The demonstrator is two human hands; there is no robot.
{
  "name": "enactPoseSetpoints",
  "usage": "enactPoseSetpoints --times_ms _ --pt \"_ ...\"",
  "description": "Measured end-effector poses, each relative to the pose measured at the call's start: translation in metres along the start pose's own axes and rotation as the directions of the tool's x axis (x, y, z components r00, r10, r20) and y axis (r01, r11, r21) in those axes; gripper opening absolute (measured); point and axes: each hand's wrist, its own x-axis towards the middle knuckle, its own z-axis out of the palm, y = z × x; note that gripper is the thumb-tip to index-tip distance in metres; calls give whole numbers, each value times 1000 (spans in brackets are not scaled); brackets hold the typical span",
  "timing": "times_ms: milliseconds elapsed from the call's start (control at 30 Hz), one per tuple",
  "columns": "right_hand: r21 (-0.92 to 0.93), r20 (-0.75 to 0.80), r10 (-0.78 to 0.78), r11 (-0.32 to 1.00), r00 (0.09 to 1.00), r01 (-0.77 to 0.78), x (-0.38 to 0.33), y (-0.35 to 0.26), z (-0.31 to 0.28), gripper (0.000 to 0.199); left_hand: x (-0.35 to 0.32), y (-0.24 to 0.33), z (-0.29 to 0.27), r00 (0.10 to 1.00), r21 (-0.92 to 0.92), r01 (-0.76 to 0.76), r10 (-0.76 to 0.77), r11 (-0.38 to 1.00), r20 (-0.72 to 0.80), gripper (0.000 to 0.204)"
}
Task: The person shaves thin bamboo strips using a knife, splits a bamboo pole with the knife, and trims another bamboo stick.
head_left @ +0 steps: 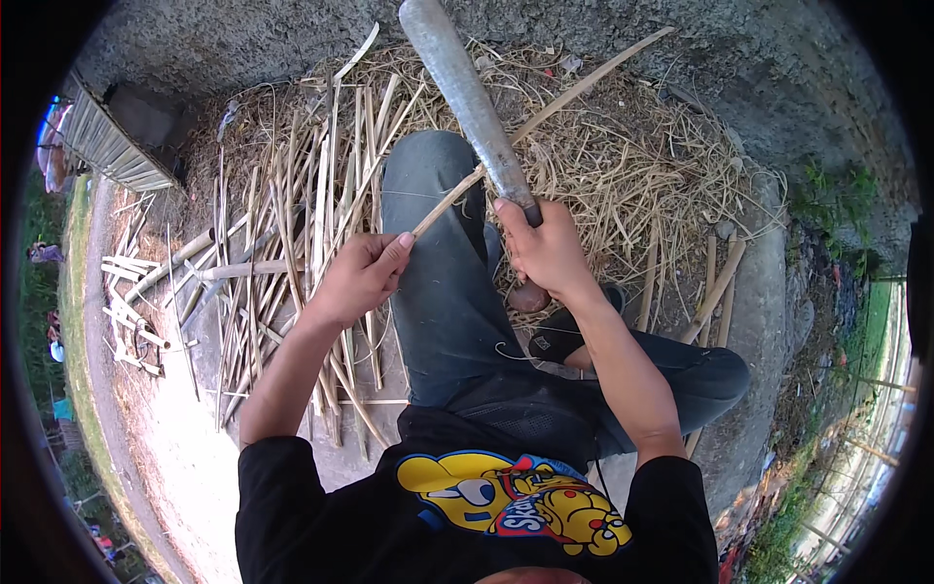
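My right hand [547, 248] is wrapped round the handle of a machete [465, 97], whose broad grey blade points up and away to the left. The rounded butt of its handle shows below my fist. Between thumb and fingers, my left hand [365, 275] pinches the near end of a long bamboo strip [589, 83]. That strip runs up to the right over my raised knee and passes behind the blade, which crosses it near the handle. Where the two cross, a frayed bit of fibre sticks out from the strip.
Many split bamboo strips [331, 185] lie piled on my left, with short cut pieces [131, 268] farther out. Thin shavings [623, 161] cover the ground ahead and right. A rough grey wall [263, 39] stands at the far side. A slatted bamboo panel [112, 141] leans at far left.
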Motion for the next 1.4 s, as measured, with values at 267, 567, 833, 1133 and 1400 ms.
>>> enactPoseSetpoints --times_ms 267,567,833,1133,1400 --pt "314 -21 148 940 989 -133 7 -20 -32 37 -19 7 -7 988 15 153 -153 988 23 50" --pt "237 65 105 964 992 -117 -13 -30 -3 38 -12 8 -2 995 -48 92 -89 995 50 45" --pt "-200 117 -132 968 984 153 -21 1 10 44 -10 14 0 881 -303 407 -284 861 378 51" --pt "156 184 156 970 970 -186 -26 -23 -10 38 -25 3 -13 834 -392 506 -321 768 448 46" --pt "68 340 256 953 905 -295 -47 -19 4 33 -11 10 0 821 -359 508 -314 783 477 50"
